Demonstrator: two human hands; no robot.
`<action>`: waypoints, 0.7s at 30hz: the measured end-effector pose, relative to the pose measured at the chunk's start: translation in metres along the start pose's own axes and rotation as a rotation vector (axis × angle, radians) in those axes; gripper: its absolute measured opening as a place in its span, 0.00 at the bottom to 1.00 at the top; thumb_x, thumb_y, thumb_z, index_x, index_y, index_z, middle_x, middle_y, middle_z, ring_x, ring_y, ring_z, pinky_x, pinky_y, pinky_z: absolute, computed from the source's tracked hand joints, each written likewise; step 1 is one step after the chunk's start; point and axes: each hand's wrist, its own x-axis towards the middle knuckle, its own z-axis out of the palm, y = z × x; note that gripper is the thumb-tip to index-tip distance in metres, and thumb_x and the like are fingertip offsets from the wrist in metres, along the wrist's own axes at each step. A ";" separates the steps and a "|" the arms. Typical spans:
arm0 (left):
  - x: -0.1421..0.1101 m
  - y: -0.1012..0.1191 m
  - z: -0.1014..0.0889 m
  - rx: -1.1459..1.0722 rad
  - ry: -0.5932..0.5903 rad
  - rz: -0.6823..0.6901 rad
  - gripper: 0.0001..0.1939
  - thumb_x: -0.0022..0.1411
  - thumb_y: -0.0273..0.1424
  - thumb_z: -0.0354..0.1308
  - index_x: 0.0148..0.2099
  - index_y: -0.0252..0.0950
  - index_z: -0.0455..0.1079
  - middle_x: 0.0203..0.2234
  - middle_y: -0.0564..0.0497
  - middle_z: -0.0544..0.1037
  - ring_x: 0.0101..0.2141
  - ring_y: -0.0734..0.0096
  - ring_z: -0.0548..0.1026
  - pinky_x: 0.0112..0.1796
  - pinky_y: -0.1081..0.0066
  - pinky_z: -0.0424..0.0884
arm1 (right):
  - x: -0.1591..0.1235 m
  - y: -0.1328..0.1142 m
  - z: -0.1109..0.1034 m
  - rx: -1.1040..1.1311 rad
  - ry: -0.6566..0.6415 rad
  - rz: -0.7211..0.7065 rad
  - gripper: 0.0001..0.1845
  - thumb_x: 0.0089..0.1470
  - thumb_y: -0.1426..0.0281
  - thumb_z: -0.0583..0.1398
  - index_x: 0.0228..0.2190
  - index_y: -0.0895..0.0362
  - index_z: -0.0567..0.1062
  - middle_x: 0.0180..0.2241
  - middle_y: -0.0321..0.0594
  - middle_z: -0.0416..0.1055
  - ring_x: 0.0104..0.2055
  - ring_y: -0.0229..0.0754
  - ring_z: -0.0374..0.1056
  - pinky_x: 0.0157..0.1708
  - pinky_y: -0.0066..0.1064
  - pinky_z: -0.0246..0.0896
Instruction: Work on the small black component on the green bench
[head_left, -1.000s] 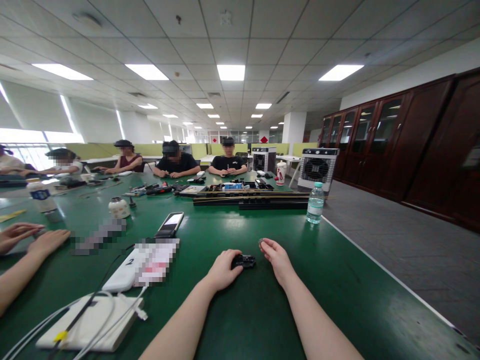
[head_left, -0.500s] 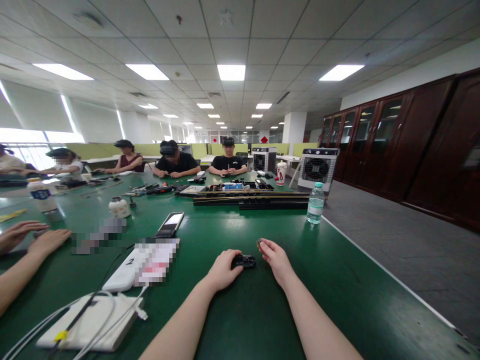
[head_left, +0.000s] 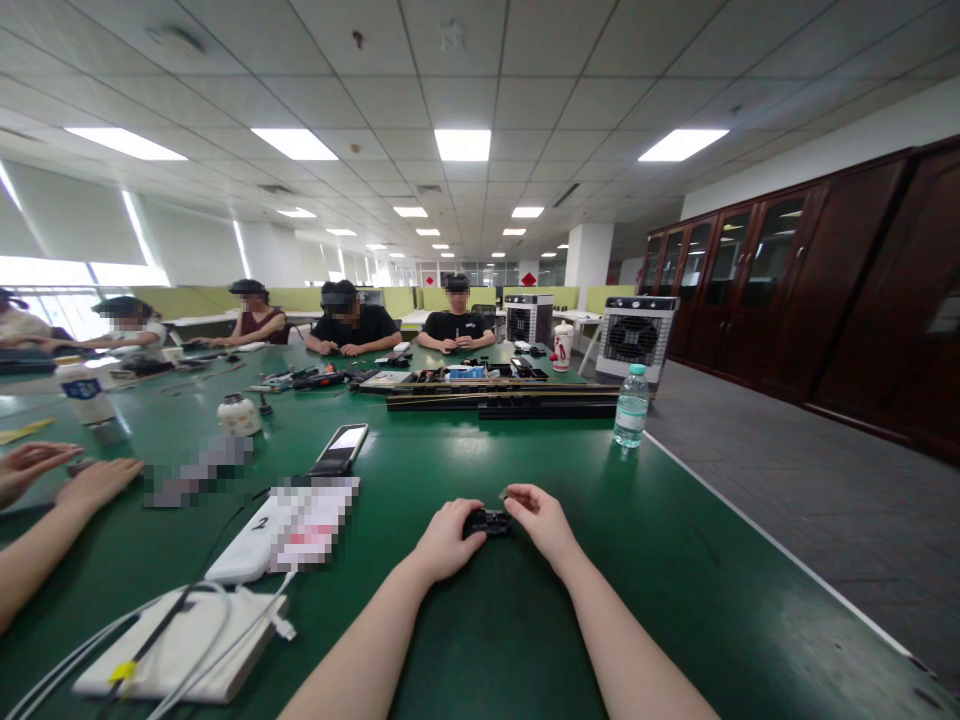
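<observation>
On the green table (head_left: 480, 620), a small black part with a hollowed, detailed upper side (head_left: 491, 522) lies in front of me. My left hand (head_left: 448, 535) grips its left end between thumb and fingers. Over the right end of that part, my right hand (head_left: 538, 515) pinches a small, flat, greyish piece (head_left: 505, 494) between thumb and fingertips. The piece is close above the black part, and whether the two touch I cannot tell. Its exact kind is too small to make out.
A water bottle (head_left: 631, 408) stands at the right edge. To the left are a phone (head_left: 341, 450), a white power bank (head_left: 251, 540) and a white box with cables (head_left: 195, 650). Black rails (head_left: 547, 408) lie farther back. Another person's hands (head_left: 97, 482) work at far left.
My right hand has moved left with the small piece, from beside the black part to over its right end. The left hand stays in place.
</observation>
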 end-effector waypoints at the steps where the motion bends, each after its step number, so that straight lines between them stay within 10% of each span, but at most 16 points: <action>1: 0.000 0.000 0.000 -0.001 0.001 0.003 0.20 0.53 0.29 0.56 0.50 0.36 0.65 0.44 0.47 0.72 0.45 0.61 0.68 0.48 0.65 0.63 | -0.001 0.000 0.000 -0.061 -0.018 -0.017 0.17 0.40 0.61 0.63 0.33 0.58 0.74 0.35 0.45 0.76 0.39 0.47 0.71 0.43 0.40 0.64; 21: 0.000 -0.006 0.004 -0.007 0.029 0.033 0.19 0.53 0.30 0.57 0.49 0.36 0.65 0.43 0.47 0.73 0.44 0.61 0.69 0.46 0.63 0.65 | -0.013 -0.009 0.003 -0.746 -0.231 -0.204 0.11 0.44 0.72 0.61 0.33 0.51 0.77 0.40 0.39 0.73 0.46 0.45 0.63 0.48 0.38 0.56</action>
